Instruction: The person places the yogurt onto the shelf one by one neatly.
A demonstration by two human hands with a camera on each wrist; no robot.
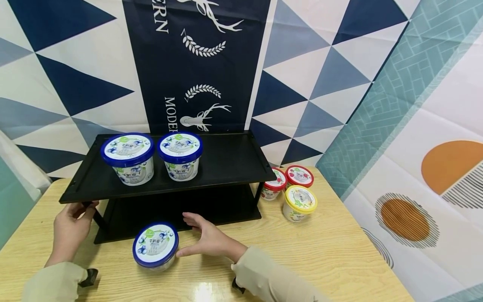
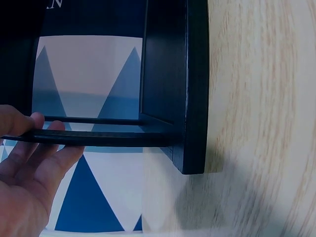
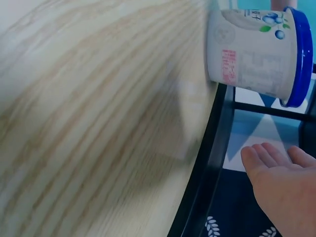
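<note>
A white tub with a blue lid [image 1: 155, 245] stands on the table before the two-tier black shelf [image 1: 226, 159]. Beside it is my right hand [image 1: 207, 239], fingers spread and thumb close to the tub's right side; whether they touch I cannot tell. In the right wrist view that hand [image 3: 281, 187] is apart from the tub's printed side [image 3: 252, 52]. My left hand [image 1: 71, 226] grips the shelf's front left post [image 1: 99, 218]. In the left wrist view, the thumb and fingers of that hand [image 2: 32, 182] are around the post [image 2: 113, 139].
On the upper tier stand two blue-lidded tubs, the left one [image 1: 132, 172] and the right one [image 1: 182, 170]. Right of the shelf are a yellow-lidded tub [image 1: 299, 203] and two red-lidded tubs [image 1: 299, 176]. Patterned cloth [image 1: 302, 63] hangs behind the wooden table [image 1: 320, 260].
</note>
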